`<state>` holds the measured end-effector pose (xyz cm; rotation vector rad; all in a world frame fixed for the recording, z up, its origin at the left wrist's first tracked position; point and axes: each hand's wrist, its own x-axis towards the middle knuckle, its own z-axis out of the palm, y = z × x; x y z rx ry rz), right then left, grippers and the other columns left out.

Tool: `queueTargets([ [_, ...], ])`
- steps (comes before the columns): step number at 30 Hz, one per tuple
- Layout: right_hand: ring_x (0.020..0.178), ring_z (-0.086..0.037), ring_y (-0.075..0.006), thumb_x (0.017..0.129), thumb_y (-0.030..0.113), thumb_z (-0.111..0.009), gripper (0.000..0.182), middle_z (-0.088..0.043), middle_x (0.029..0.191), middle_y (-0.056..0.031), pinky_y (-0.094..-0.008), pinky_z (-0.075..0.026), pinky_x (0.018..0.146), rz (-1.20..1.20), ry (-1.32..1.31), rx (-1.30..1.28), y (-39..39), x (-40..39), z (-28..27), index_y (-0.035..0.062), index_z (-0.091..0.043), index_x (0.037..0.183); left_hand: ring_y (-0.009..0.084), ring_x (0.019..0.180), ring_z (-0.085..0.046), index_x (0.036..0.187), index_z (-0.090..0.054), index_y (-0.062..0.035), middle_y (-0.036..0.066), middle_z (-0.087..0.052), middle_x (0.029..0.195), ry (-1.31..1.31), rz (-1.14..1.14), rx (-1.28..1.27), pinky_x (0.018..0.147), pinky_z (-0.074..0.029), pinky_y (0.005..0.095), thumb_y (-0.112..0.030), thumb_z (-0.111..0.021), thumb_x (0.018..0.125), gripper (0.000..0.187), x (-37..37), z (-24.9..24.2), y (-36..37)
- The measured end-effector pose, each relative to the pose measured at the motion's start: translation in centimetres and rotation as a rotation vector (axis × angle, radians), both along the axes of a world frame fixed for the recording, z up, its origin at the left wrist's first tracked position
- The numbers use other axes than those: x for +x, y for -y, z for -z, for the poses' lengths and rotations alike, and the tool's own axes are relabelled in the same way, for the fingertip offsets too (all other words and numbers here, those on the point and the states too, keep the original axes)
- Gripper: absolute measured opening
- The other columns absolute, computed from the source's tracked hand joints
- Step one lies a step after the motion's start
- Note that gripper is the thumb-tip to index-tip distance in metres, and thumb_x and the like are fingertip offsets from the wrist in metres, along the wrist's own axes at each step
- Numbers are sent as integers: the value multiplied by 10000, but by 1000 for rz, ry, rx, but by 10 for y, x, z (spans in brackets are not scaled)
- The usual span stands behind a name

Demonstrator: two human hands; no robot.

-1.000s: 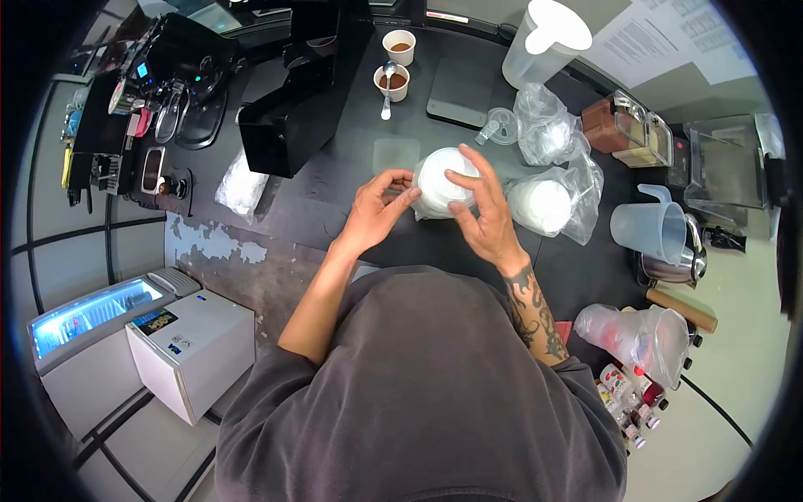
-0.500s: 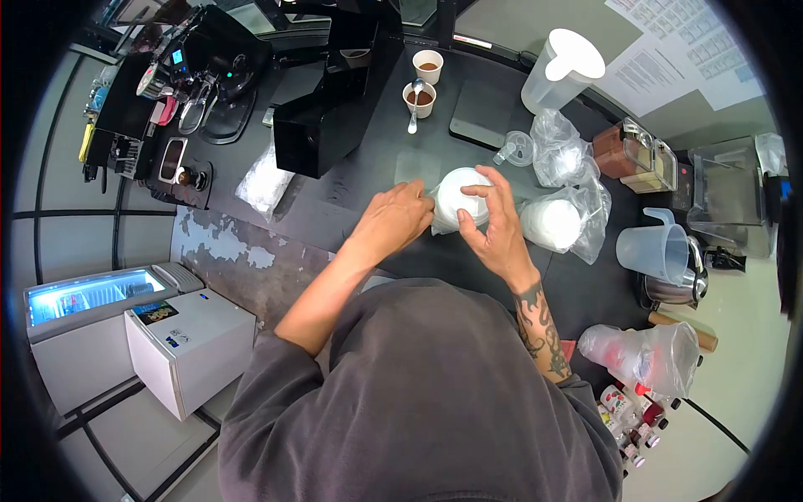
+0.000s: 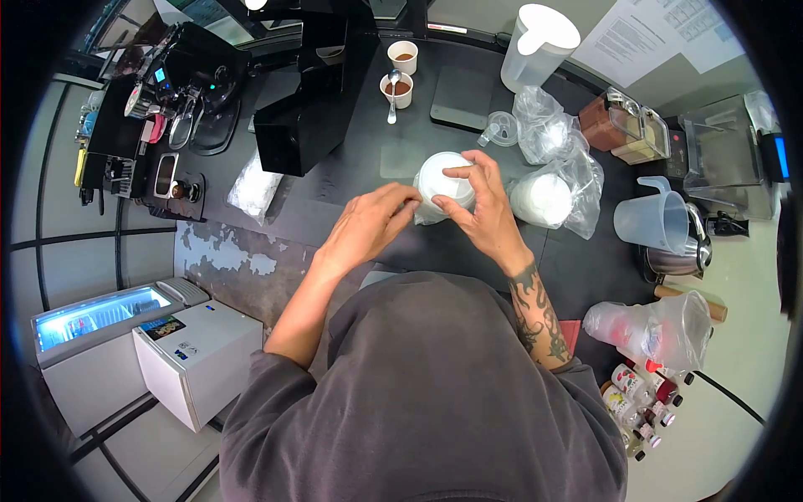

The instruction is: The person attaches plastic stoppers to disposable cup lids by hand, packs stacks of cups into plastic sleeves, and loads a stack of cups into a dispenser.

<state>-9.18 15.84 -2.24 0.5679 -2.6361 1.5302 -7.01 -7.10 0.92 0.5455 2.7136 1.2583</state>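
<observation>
A round white lid (image 3: 442, 173) tops what looks like a stack wrapped in a clear plastic bag (image 3: 429, 217), in front of me on the dark counter. My right hand (image 3: 487, 209) has its thumb and fingers on the lid's right side and top, gripping it. My left hand (image 3: 368, 219) is at the left edge, fingers pressed together at the bag; the exact pinch is hard to see. Right of my right hand lies another white stack (image 3: 548, 199) in clear plastic. A crumpled plastic bag (image 3: 544, 125) lies behind that.
Two paper cups with brown powder (image 3: 405, 57) stand at the back, a spoon (image 3: 393, 96) across the nearer. A black scale (image 3: 462, 98) and clear plastic lid (image 3: 500, 129) are near. Pitchers (image 3: 539, 50) and a kettle (image 3: 686, 261) stand right; a coffee grinder (image 3: 201, 79) is left.
The view has shifted, so the counter items sit a little further left and higher. My left fingers have loosened slightly and my right hand remains on the white lid.
</observation>
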Motion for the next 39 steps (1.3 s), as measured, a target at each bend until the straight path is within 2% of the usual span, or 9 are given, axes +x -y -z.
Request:
queueTargets([
  [5, 1337, -513, -419, 1002, 275, -699, 334, -470, 1467, -210, -469, -460, 1088, -29, -19, -26, -4, 10, 4, 121, -673, 1297, 178, 817, -703, 1212, -650, -4, 111, -706, 1051, -2, -233, 165, 721, -579, 310, -156, -682, 987, 273, -1, -4, -3],
  [9, 1335, -520, -399, 1037, 248, -650, 285, -482, 1459, -208, -459, -465, 1082, -28, 15, -87, -5, 11, 7, 144, -709, 1295, 174, 917, -714, 1399, -525, 5, 123, -685, 1116, 419, -202, 185, 729, -588, 309, -225, -777, 905, 601, -24, 5, 4],
  [12, 1316, -533, -388, 1038, 247, -648, 270, -483, 1457, -206, -457, -477, 1063, -23, 42, -69, -7, 12, 1, 148, -724, 1278, 178, 936, -709, 1408, -506, 26, 104, -676, 1105, 607, -116, 287, 779, -605, 310, -234, -801, 897, 645, -33, 8, 7],
  [15, 1276, -554, -375, 1023, 252, -669, 266, -487, 1442, -197, -451, -494, 1033, -7, 59, -52, -6, 14, -4, 146, -731, 1259, 167, 968, -699, 1426, -480, 40, 80, -672, 1081, 550, -30, 97, 842, -620, 323, -221, -820, 900, 678, -35, -3, 3],
  [21, 1201, -584, -312, 969, 263, -744, 280, -519, 1341, -154, -414, -520, 970, 15, 123, -88, -12, 18, -7, 138, -723, 1219, 133, 1024, -694, 1417, -505, 31, 48, -689, 1090, 910, 119, 617, 965, -591, 335, -130, -751, 969, 537, -51, 16, 23],
  [25, 1146, -605, -251, 953, 249, -768, 343, -550, 1268, -120, -375, -538, 904, 67, 195, -191, -9, 26, 0, 98, -661, 1242, 166, 1138, -673, 1419, -525, 9, 75, -688, 1192, 931, 87, 653, 1033, -559, 369, -197, -704, 1012, 490, -46, 21, 26],
  [31, 1054, -645, -211, 962, 238, -755, 389, -605, 1209, -107, -341, -547, 857, 189, 235, -382, -5, 31, 22, 23, -616, 1254, 269, 1372, -544, 1526, -464, -34, 159, -577, 1462, 262, -106, 178, 1075, -504, 435, -245, -725, 984, 637, -18, 3, -22],
  [35, 989, -670, -200, 955, 257, -748, 420, -644, 1197, -128, -335, -549, 842, 320, 359, -425, -25, 25, 42, 0, -626, 1263, 206, 1291, -599, 1491, -529, -38, 160, -632, 1407, 213, -67, 179, 1006, -529, 357, -226, -715, 988, 569, -18, 12, -28],
  [39, 837, -708, -190, 934, 251, -734, 447, -710, 1136, -138, -333, -562, 763, 209, 575, -214, -38, 35, 49, -23, -636, 1275, 222, 1295, -612, 1413, -630, -55, 146, -639, 1414, 233, -47, 151, 1035, -513, 364, -179, -667, 1009, 425, -19, -4, -32],
])
